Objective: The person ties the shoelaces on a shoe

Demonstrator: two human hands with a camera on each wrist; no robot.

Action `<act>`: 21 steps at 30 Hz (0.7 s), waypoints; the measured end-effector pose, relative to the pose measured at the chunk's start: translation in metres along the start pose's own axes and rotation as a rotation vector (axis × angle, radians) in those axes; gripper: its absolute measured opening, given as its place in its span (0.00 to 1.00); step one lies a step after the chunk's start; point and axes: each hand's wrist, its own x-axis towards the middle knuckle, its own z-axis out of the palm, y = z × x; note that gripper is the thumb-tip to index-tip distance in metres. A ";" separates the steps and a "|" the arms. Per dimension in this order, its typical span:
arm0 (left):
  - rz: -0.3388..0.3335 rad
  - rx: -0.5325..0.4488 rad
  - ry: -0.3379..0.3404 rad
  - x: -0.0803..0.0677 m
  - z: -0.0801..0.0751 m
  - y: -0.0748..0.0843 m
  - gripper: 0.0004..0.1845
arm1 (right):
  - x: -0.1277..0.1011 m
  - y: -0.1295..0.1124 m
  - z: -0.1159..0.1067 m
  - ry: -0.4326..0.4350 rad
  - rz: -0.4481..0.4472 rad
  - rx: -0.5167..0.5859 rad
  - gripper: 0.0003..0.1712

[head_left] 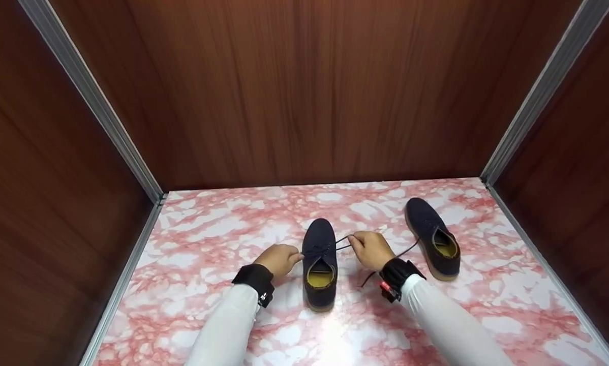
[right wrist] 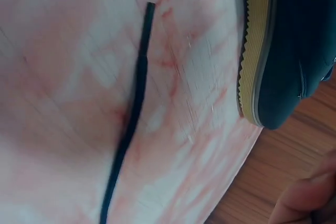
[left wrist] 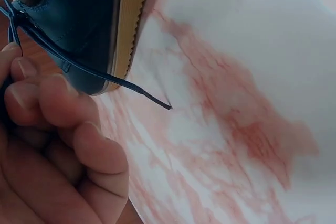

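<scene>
A dark navy shoe (head_left: 320, 231) with a tan sole and yellow lining stands with its toe pointing away from me. On its left side, my left hand (head_left: 278, 259) pinches part of the shoelace close to the knot, thumb against the curled fingers. A lace tip (left wrist: 157, 102) dangles past those fingers in the left wrist view. To the right, my right hand (head_left: 373, 249) pinches a loop of shoelace (head_left: 343, 247), its two strands drawn out sideways from the shoe. In the right wrist view only part of that hand shows, below the shoe (right wrist: 289, 61).
A matching shoe (head_left: 426, 218) stands at the right, angled, its lace (head_left: 408, 250) trailing toward my right wrist. Another lace end (right wrist: 137, 87) lies on the red-and-white marbled tabletop (head_left: 208, 229). Brown wood panels (head_left: 304, 91) with grey metal edges enclose the back and sides.
</scene>
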 end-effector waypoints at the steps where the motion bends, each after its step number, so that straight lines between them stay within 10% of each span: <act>1: 0.003 -0.007 0.006 0.000 0.000 -0.001 0.22 | -0.001 0.002 0.000 0.016 0.003 -0.001 0.28; 14: -0.097 -0.088 0.054 -0.008 0.010 -0.004 0.22 | -0.011 0.007 0.007 -0.035 0.127 0.112 0.24; 21: -0.228 -0.100 0.196 -0.012 0.013 0.008 0.21 | -0.020 0.005 0.002 -0.028 0.155 0.106 0.17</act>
